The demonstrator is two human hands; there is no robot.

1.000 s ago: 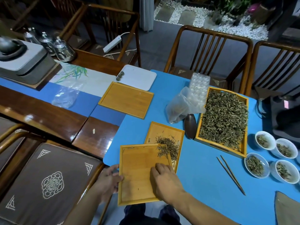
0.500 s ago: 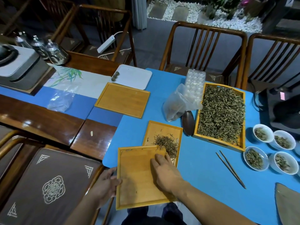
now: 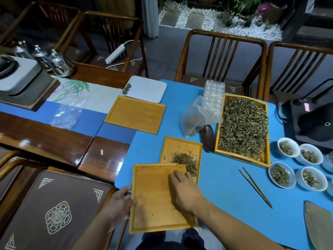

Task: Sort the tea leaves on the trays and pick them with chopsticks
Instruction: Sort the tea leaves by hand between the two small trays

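Observation:
A nearly bare bamboo tray (image 3: 155,204) hangs over the blue table's near edge. My left hand (image 3: 117,204) grips its left rim, thumb on top. My right hand (image 3: 185,190) lies flat on the tray's upper right, fingers straight, reaching toward the small tray (image 3: 180,145) behind it, which holds a pile of tea leaves (image 3: 185,159). A large tray (image 3: 218,139) heaped with tea leaves (image 3: 243,127) stands at the right. Wooden chopsticks (image 3: 255,188) lie loose on the blue cloth, right of my right hand.
Several white bowls (image 3: 288,147) with tea sit at the far right. Another bamboo tray (image 3: 135,114), a white tray (image 3: 147,89), a plastic bag (image 3: 194,118) and a dark scoop (image 3: 207,139) lie behind. Chairs stand around the table; a cushioned seat (image 3: 54,213) is at my left.
My right hand has slid slightly toward the tray's upper right corner, brushing toward the small tray. The left hand keeps its grip on the rim. The view shifted a little.

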